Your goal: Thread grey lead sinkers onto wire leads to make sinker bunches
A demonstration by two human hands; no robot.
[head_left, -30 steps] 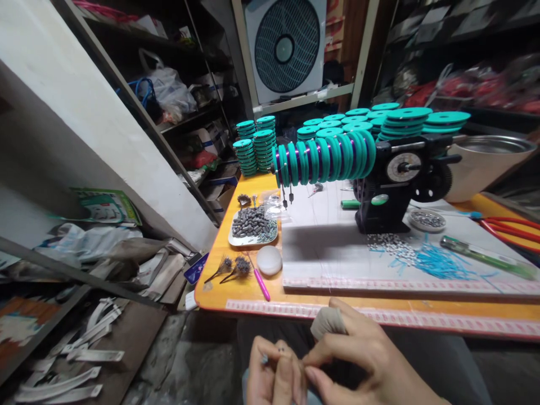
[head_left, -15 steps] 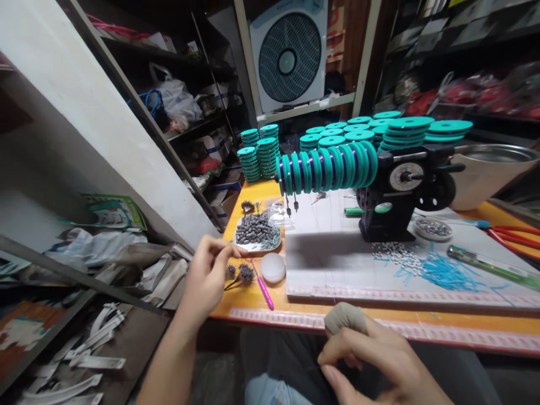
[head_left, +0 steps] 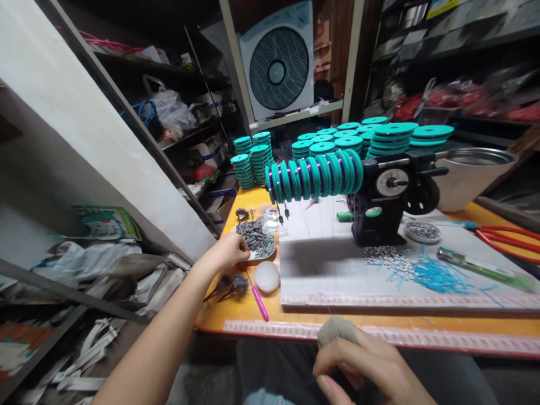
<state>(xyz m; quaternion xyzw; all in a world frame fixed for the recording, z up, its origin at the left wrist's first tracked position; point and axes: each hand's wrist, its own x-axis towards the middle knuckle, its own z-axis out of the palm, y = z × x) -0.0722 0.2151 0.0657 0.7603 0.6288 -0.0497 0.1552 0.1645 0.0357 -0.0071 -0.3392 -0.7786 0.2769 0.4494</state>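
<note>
Right hand point(head_left: 363, 365) nearest, low before table point(head_left: 422, 332) edge, fingers curled shut, fabric cot on one fingertip for grip; held item not discernible. Left hand point(head_left: 225, 253) reaches to tray of grey sinkers point(head_left: 255, 237), fingertips pinched at tray's near rim. White round lid point(head_left: 267, 277) and pink tool point(head_left: 260, 298) just beside. Beyond: winder with teal spools point(head_left: 314, 177), stacked spools point(head_left: 253, 157) behind.

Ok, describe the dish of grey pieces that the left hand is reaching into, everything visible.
The dish is a shallow, pale, roughly squarish tray with rounded corners, sitting flat near the left end of the orange table. It is heaped with small dark grey oblong pieces that look like metal weights. The left hand rests its fingertips at the near left rim. A clear plastic bag lies against its far side, and a round white lidded pot sits just in front.
</note>
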